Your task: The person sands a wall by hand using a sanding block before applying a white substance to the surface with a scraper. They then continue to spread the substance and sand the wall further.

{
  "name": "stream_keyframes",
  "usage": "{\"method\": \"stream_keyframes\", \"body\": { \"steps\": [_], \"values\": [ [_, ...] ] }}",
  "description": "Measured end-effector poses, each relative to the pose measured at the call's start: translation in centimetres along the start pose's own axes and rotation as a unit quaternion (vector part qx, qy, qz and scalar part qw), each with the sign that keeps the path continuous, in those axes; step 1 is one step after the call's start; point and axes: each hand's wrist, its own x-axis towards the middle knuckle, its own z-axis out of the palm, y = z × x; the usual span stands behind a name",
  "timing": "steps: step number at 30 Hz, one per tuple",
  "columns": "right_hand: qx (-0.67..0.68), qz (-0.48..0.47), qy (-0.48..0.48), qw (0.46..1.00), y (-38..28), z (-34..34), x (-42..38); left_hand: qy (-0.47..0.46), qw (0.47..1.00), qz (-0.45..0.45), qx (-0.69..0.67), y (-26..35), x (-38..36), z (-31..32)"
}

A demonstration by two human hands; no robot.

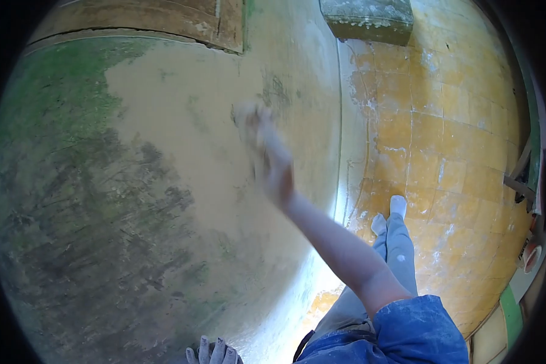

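My right hand [266, 148] reaches out to the wall [188, 139], its fingers smeared by motion. I cannot tell whether it holds anything. Around it the wall surface is pale beige, with dark smudges just beyond the hand. At the bottom edge of the view, the fingers of my left hand [213, 352] show, stretched out and dusted grey, over the lower part of the wall. The rest of that hand is cut off by the frame.
Green paint [73, 91] and dark scraped patches [97, 242] cover the wall's left side. A brown wooden panel [145, 18] sits at the top. A grey block [370, 21] stands on the yellow tiled floor [455, 139]. A round container [531, 258] is at far right.
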Motion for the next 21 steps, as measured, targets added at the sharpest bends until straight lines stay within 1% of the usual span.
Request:
{"method": "stream_keyframes", "body": {
  "steps": [1, 3, 4, 5, 6, 7, 8, 11, 12, 14, 15, 17, 18, 19, 20, 21],
  "values": [
    [-0.015, 0.014, 0.042, 0.999, 0.0, 0.8, 3.3, 0.006, 1.000, -0.006, 0.001, 0.2, 0.4, -0.1],
    [0.024, 0.015, 0.032, 0.999, -1.4, 2.2, 7.3, 0.018, 1.000, -0.008, -0.011, 0.0, -0.1, 0.7],
    [0.024, 0.016, 0.028, 0.999, -3.1, 2.9, 7.3, 0.029, 0.999, -0.004, -0.025, -0.2, -0.4, 0.9],
    [0.005, -0.029, -0.035, 0.999, -5.5, 3.4, 6.5, 0.032, 0.999, -0.007, -0.027, -0.2, -0.8, 0.9],
    [-0.015, -0.077, -0.097, 0.992, -7.8, 3.6, 5.4, 0.013, 1.000, -0.012, -0.021, -0.2, -1.5, 0.7],
    [-0.024, -0.086, -0.127, 0.988, -10.0, 3.3, 3.2, -0.006, 1.000, -0.016, -0.015, -0.1, -2.0, 0.6],
    [-0.033, -0.096, -0.157, 0.982, -11.3, 3.3, 1.3, 0.002, 1.000, -0.019, -0.014, -0.1, -2.0, 0.6],
    [-0.025, -0.139, -0.153, 0.978, -10.1, 2.7, 1.4, 0.027, 0.999, -0.038, -0.017, 0.1, -2.0, 1.3],
    [-0.025, -0.150, -0.159, 0.975, -9.9, 2.9, 3.7, 0.038, 0.998, -0.045, -0.019, 0.3, -1.5, 1.3],
    [-0.014, -0.083, -0.070, 0.994, -9.2, 3.8, 9.0, 0.006, 0.999, -0.047, -0.021, 0.4, -0.8, 0.8],
    [-0.011, -0.094, -0.074, 0.993, -9.8, 4.0, 9.7, 0.016, 0.998, -0.053, -0.018, 0.6, -0.5, 0.6],
    [-0.055, 0.005, -0.036, 0.998, -9.7, 4.9, 11.6, 0.032, 0.998, -0.052, -0.022, 0.6, 0.6, 0.6],
    [0.096, 0.083, -0.038, 0.991, -9.0, 5.2, 11.1, 0.058, 0.996, -0.062, -0.014, 0.6, 1.4, 0.2],
    [0.242, 0.159, -0.049, 0.956, -9.5, 5.0, 10.0, 0.061, 0.996, -0.069, -0.021, 0.8, 2.0, -0.3],
    [0.413, 0.300, -0.013, 0.860, -12.4, 4.5, 9.6, 0.066, 0.994, -0.076, -0.029, 0.9, 2.5, -0.5],
    [0.413, 0.339, 0.006, 0.845, -12.5, 4.2, 7.2, 0.098, 0.991, -0.090, -0.024, 1.0, 3.0, -1.0]
  ]
}}
